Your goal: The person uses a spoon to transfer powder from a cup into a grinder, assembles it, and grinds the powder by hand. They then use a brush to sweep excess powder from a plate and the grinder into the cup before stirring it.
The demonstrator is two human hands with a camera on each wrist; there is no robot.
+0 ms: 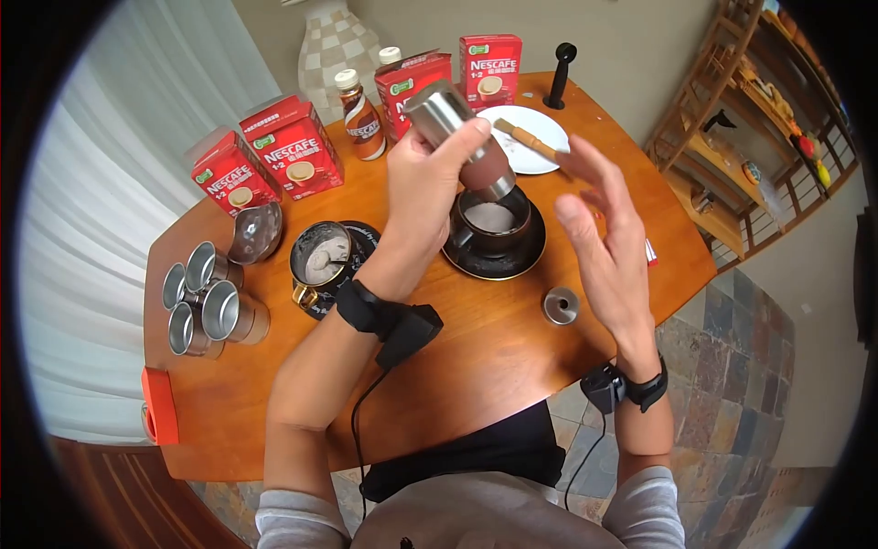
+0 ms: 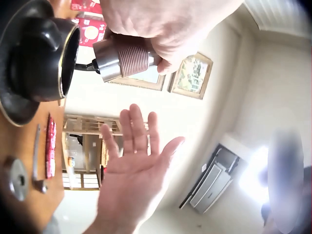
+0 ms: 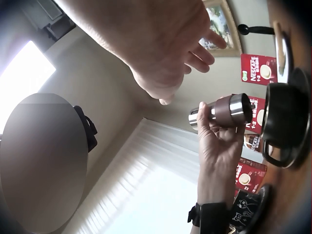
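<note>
My left hand (image 1: pixel 425 188) grips a steel hand coffee grinder (image 1: pixel 483 163) with a brown grip band. It is tilted, its lower end close over a black cup (image 1: pixel 465 240) that has pale powder inside and stands on a black saucer (image 1: pixel 498 265). To the right of the cup, my right hand (image 1: pixel 611 252) is raised above the table with its fingers spread and holds nothing. In the left wrist view the right palm (image 2: pixel 134 175) shows below the grinder. A small round steel part (image 1: pixel 561 306) with a central hole lies on the table near the right hand.
Left of the cup stands a second black cup (image 1: pixel 306 265) with powder and a spoon. Several steel cups (image 1: pixel 233 311) and a glass bowl (image 1: pixel 256 233) sit further left. Red Nescafe boxes (image 1: pixel 297 151), a bottle (image 1: pixel 363 128) and a white plate (image 1: pixel 540 128) with a brush (image 1: pixel 526 137) stand behind.
</note>
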